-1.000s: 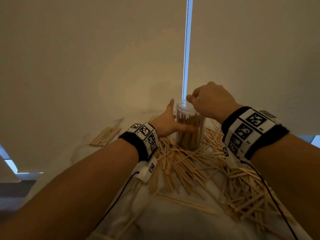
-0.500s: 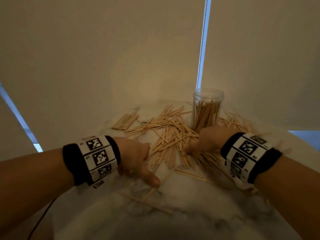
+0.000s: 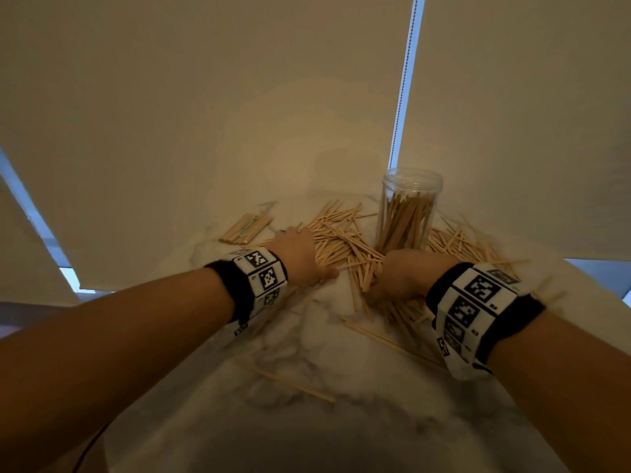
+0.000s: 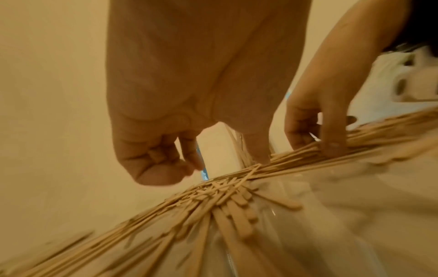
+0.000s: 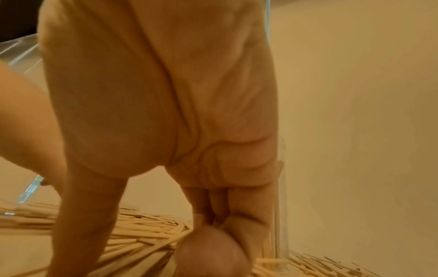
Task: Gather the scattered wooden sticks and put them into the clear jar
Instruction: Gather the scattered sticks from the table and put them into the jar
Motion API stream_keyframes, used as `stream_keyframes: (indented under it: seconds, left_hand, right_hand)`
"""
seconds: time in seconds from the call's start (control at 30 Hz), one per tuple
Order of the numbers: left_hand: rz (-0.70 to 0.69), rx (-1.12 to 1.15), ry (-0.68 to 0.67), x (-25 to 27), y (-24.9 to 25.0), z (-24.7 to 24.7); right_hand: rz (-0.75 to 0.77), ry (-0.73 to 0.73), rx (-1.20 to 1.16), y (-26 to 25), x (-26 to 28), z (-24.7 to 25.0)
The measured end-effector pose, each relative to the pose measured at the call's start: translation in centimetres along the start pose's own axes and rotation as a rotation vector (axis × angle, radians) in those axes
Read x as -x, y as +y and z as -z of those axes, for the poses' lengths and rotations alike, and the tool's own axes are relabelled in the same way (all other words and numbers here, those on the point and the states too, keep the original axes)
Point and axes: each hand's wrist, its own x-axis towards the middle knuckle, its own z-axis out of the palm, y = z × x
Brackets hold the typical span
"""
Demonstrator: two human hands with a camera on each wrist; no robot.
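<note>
Nearest, a few stray sticks (image 3: 283, 380) alone on the marbled surface (image 3: 341, 431). Beyond them, both forearms outstretched, wristbands (image 3: 263, 278) up, palms down over the heap. Left hand (image 3: 300, 256) low on the scattered wooden sticks (image 3: 341, 240), fingers (image 4: 151, 159) loosely curled, holding nothing; right hand (image 3: 399, 276) bunched over the pile's near edge, thumb and fingertips pinching several sticks. Farther back, the clear jar (image 3: 408, 209) upright amid the pile, already well stocked but not full. Far left, a small neat bundle (image 3: 246, 228) apart. By the look of it, roughly midway: plenty gathered, most of the heap still to go.
</note>
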Motion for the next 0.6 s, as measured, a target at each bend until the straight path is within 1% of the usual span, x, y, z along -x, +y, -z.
stream_keyframes:
  seconds: [0.07,0.1,0.17,0.27,0.43,0.6]
  left_hand:
    - [0.048,-0.061,-0.078,-0.7,0.8,0.4]
    - [0.045,-0.076,-0.13,-1.0,1.1,0.5]
    - [0.009,-0.067,-0.187,-1.4,1.8,0.8]
    - [-0.003,-0.065,-0.218,-1.4,2.5,1.1]
    - [0.016,-0.095,-0.266,-0.8,2.8,1.8]
    - [0.048,-0.115,-0.288,-0.4,2.1,2.4]
  right_hand:
    - [0.005,-0.012,0.024,-0.2,0.3,0.2]
    - [0.01,-0.019,0.043,-0.3,0.4,0.3]
    - [0.015,-0.029,0.089,-0.4,0.6,0.4]
    - [0.021,-0.047,0.097,-0.4,0.9,0.3]
    - [-0.002,-0.064,0.079,-0.2,1.1,0.4]
    - [-0.016,-0.003,0.064,0.4,1.5,0.2]
